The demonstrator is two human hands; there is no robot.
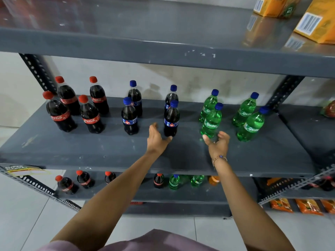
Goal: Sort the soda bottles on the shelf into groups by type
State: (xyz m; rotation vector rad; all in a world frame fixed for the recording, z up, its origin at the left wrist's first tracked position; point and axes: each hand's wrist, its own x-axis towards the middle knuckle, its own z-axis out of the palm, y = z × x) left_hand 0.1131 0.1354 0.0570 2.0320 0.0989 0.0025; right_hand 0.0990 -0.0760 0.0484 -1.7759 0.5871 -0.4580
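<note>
On the grey middle shelf stand three groups of bottles. Several red-capped Coca-Cola bottles are at the left. Several blue-capped dark cola bottles stand in the middle. Several green Sprite bottles are at the right. My left hand is open, its fingers just below and left of the front dark cola bottle, thumb near its base. My right hand is open, fingers spread just under the front Sprite bottle. Neither hand holds anything.
The shelf above carries orange cartons at the right. The lower shelf holds more cola bottles, green bottles and an orange one. Orange snack packs lie at the lower right. Slotted metal posts frame the unit.
</note>
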